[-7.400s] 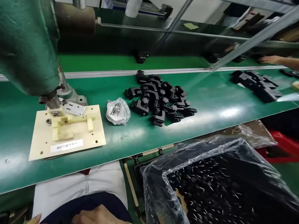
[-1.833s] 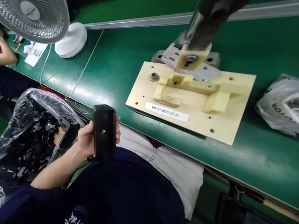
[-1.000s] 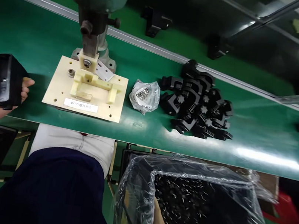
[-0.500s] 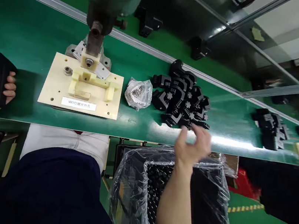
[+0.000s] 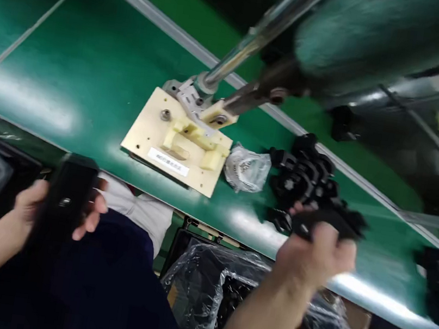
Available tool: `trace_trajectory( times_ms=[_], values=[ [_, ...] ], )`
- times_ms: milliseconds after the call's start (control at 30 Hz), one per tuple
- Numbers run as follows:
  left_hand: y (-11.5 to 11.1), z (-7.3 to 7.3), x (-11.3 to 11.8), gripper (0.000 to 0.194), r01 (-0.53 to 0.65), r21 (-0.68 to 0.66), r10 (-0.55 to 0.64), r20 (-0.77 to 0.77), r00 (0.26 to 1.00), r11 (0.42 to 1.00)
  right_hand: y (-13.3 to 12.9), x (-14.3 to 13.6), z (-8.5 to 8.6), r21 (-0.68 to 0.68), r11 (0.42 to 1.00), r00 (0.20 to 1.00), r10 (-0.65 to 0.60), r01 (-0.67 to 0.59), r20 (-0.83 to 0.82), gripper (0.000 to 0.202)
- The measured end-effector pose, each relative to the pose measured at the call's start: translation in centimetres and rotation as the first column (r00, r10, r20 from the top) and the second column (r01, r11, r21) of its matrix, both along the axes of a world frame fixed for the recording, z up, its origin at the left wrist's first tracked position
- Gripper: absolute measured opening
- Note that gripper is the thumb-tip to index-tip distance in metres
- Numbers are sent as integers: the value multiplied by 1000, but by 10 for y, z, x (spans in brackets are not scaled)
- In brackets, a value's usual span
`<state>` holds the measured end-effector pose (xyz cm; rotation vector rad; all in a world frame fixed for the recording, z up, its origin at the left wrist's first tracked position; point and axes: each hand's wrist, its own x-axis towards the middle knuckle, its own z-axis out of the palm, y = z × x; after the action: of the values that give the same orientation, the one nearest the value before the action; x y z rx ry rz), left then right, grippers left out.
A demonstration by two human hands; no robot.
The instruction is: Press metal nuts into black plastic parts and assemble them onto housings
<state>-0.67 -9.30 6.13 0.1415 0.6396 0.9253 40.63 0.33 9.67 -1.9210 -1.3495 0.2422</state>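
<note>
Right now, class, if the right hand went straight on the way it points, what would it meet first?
Most likely the pile of black parts on the green bench, just beyond the right hand. Blur leaves the depth unclear, so it might pass above them.

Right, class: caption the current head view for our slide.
Beside a cream fixture on a green bench, the left hand holds a black housing, the right hand a blurred dark part.

A head-worn camera looks forward and down at the hands (image 5: 29,205) (image 5: 315,253) and green bench (image 5: 79,77)
</note>
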Motion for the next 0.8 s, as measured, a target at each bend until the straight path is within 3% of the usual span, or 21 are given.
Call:
trace_trajectory(
  times_ms=[33,67,133,200,233,267,333,367,433,500,600,633,700,800],
  values=[
    [-2,2,7,64,46,-11,-45,27,999,999,-20,-15,-1,-9,999,987,50,-52,-156,44],
    [-3,4,14,62,73,-31,-72,18,997,997,-41,-33,-4,-12,989,870,125,-149,-478,42],
    [-5,7,22,51,88,-82,-95,-90,991,993,-82,-74,-14,-40,914,446,159,-405,-881,39],
    [-10,8,22,43,98,-133,-127,-236,963,986,-116,-115,-26,-24,737,17,-17,-676,-1000,40],
    [-14,8,20,42,109,-171,-156,-295,942,979,-127,-133,-30,14,642,-119,-121,-767,-986,39],
    [-18,8,16,43,116,-220,-188,-342,921,969,-135,-149,-35,55,577,-204,-197,-815,-959,38],
    [-27,8,6,50,108,-338,-249,-405,880,935,-137,-171,-40,100,518,-236,-203,-849,-950,38],
    [-32,9,2,54,102,-393,-280,-429,859,914,-134,-177,-42,96,492,-186,-137,-865,-973,37],
    [-39,9,-3,60,97,-472,-337,-456,823,876,-125,-184,-45,58,427,-20,93,-903,-995,33],
    [-44,10,-3,64,103,-513,-377,-465,801,852,-118,-190,-49,-1,345,142,386,-939,-912,26],
    [-51,11,4,66,60,-549,-382,-495,780,834,-117,-203,-54,-72,294,282,774,-953,-566,20],
    [-53,11,6,66,31,-561,-377,-512,772,827,-117,-208,-56,-114,270,293,859,-956,-421,19],
    [-57,11,9,65,-28,-574,-364,-556,747,818,-118,-217,-58,-240,171,225,950,-955,-218,18],
    [-62,11,10,62,-79,-566,-359,-618,700,821,-115,-226,-55,-433,-27,56,982,-901,-179,18]
  ],
)
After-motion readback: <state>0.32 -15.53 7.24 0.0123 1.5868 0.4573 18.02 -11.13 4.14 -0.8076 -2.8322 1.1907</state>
